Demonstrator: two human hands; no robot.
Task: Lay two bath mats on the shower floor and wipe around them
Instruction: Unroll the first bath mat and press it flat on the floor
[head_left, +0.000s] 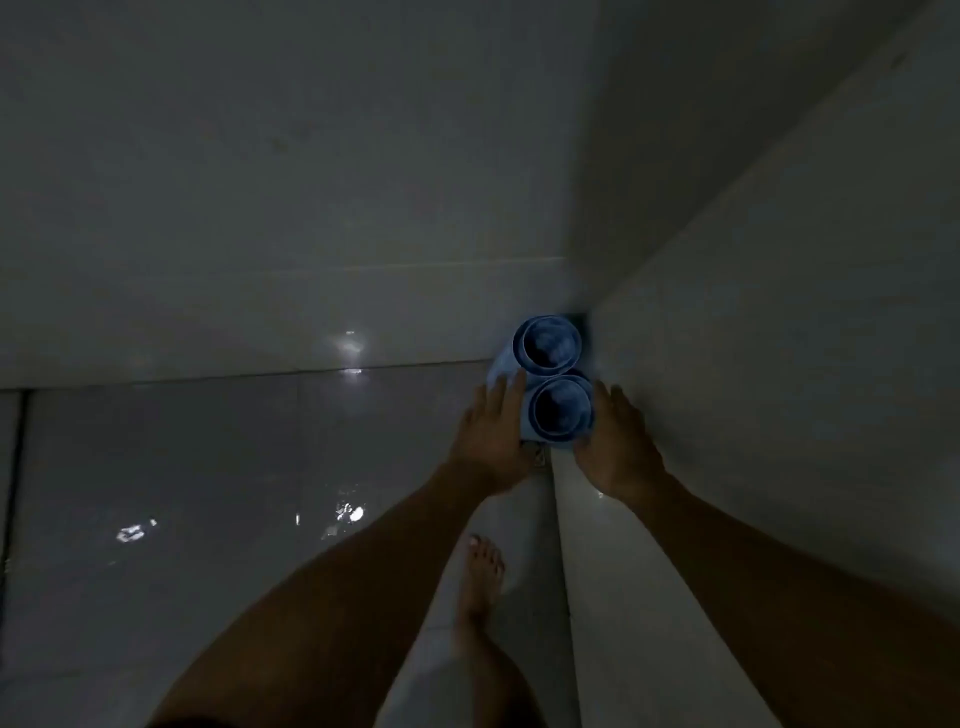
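Standing upright in the shower corner, 2 rolled blue bath mats (553, 384) touching each other; left hand (493, 441) pressing one side with straight fingers, right hand (621, 447) the other, nearer roll between both grips, bare foot (483, 571) below on wet floor (208, 493)

Two rolled mats (553, 387) on tiled floor (208, 493)

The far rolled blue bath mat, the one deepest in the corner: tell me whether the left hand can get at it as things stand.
Probably yes. The left hand already lies against the left side of the two upright rolls, its fingertips at the far rolled blue bath mat. The walls close only the back and right.
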